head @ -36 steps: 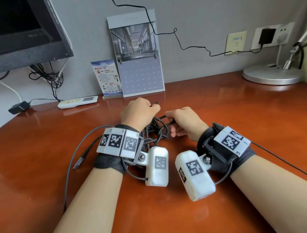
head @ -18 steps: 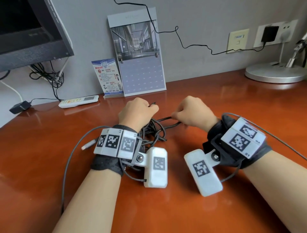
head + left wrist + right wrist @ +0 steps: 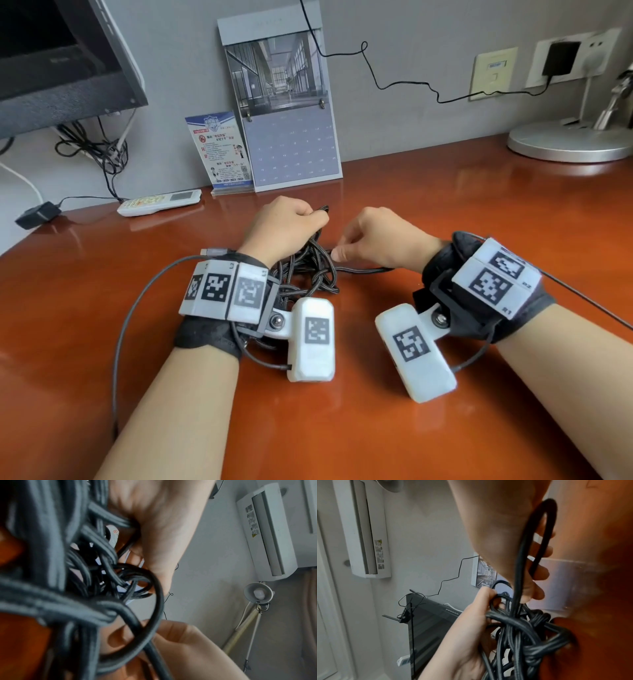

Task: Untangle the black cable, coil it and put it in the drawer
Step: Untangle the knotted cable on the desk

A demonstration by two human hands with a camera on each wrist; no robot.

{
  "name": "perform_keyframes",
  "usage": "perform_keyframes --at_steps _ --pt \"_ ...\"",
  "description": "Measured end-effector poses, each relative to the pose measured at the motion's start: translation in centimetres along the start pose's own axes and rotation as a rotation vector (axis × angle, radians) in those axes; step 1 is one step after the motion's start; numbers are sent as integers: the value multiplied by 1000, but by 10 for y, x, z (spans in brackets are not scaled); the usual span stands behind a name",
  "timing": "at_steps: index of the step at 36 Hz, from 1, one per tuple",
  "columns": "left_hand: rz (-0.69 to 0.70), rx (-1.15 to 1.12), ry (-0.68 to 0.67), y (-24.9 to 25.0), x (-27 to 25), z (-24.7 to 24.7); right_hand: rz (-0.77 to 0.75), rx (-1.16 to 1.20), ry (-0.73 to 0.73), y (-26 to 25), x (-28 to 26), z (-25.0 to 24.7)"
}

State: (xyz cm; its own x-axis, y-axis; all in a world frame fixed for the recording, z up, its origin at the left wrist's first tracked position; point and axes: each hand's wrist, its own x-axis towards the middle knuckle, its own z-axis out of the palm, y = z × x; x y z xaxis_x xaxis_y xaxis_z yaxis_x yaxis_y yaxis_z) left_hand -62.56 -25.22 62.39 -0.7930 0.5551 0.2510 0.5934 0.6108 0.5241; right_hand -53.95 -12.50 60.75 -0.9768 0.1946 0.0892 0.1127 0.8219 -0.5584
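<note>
- Compared with half a second back, the right hand (image 3: 383, 240) has come back in toward the knot and dropped lower, so the strand it had stretched out to the right now runs short and low along the desk.
- The left hand (image 3: 284, 229) hasn't really moved; its fingers are curled round a bunch of loops at the far side of the black cable (image 3: 308, 270).
- The right hand is pinching a single strand of that cable between thumb and fingers, just right of the knot.
- The cable is a tangled wad on the desk (image 3: 445, 428), between the two hands and partly under the left wrist.
- It's a glossy reddish-brown wooden desk against a grey wall.
- Far side: a calendar (image 3: 284, 102) and a small blue card (image 3: 222, 150) leaning on the wall, with a white remote (image 3: 159, 202) to the left of them.
- A monitor (image 3: 61, 58) sits at far left and a silver lamp base (image 3: 568, 142) at far right.
- A charger (image 3: 560, 58) is plugged in on the wall.
- The wrist cameras block the near part of the knot.
</note>
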Motion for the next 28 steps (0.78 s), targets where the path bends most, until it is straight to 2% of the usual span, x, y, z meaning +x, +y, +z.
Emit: perform_keyframes --at_steps 4,8,10,11,13,15,18,21,22,25,28 --pt "-14 -19 9 -6 0 -4 96 -122 203 1 -6 -8" --pt "-85 -2 45 -22 0 -12 295 -164 396 22 -11 -28" --pt "-110 5 68 -27 0 -14 398 -190 377 31 -13 -33" --pt "-116 8 76 -28 -1 -14 426 -179 311 34 -13 -34" --pt "-128 16 78 -29 -2 -14 450 -147 179 38 -11 -32" --pt "-136 18 74 -29 -2 -14 454 -161 169 40 -7 -28" --pt "-148 13 77 -27 -3 -15 370 -217 238 38 -3 -21" --pt "-165 -5 85 -24 -5 -15 72 -90 308 25 -5 -20" --pt "-170 -11 86 -23 -5 -16 -16 -24 266 19 -7 -19" --pt "-184 -32 75 -20 -7 -17 -151 93 26 6 -13 -13" --pt "-192 -79 63 -16 -10 -18 -233 52 21 4 -11 -5"
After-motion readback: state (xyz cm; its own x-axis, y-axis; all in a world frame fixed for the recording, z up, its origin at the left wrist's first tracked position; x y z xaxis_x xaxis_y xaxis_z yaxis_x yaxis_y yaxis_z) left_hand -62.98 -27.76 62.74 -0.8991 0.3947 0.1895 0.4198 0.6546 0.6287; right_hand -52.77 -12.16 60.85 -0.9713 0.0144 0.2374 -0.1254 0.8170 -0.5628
